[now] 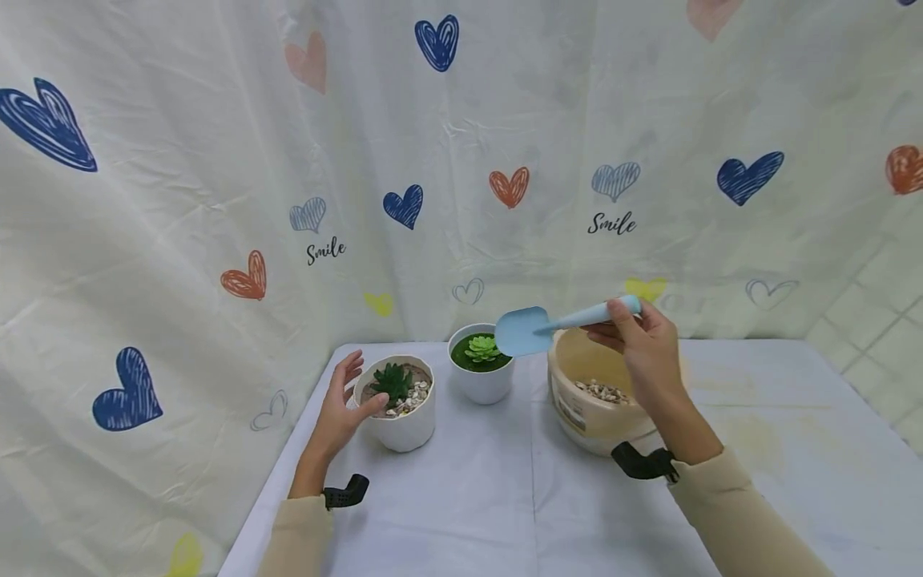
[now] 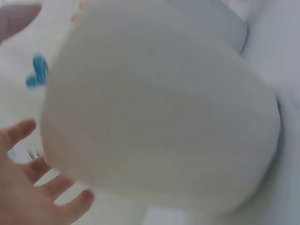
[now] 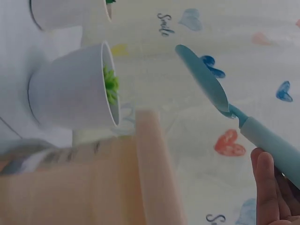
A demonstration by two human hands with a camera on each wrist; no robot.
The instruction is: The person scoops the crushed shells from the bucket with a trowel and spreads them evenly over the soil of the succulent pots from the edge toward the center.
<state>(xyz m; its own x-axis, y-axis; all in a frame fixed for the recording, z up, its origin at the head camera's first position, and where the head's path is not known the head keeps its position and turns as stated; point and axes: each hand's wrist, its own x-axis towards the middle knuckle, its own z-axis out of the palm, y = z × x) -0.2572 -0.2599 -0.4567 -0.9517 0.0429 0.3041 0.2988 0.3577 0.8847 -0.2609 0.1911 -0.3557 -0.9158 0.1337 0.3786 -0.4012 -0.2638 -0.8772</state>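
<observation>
My right hand (image 1: 644,353) grips the handle of a light blue trowel (image 1: 524,331), raised above the rim of a large beige pot (image 1: 587,357). Pebbles (image 1: 604,392) lie inside that pot. In the right wrist view the trowel (image 3: 206,79) is seen side-on, its blade pointing away. My left hand (image 1: 342,413) is spread at the left side of a white pot (image 1: 407,429) that holds a dark green succulent (image 1: 392,383) among pebbles. This white pot (image 2: 159,108) fills most of the left wrist view, with the fingers extended around it; whether they touch it I cannot tell.
Behind, between the two pots, stands another white pot (image 1: 485,389) with a bright green succulent (image 1: 481,349). A white cloth (image 1: 490,497) covers the table. A curtain (image 1: 461,120) printed with hearts hangs at the back, and tiles (image 1: 890,344) show at far right.
</observation>
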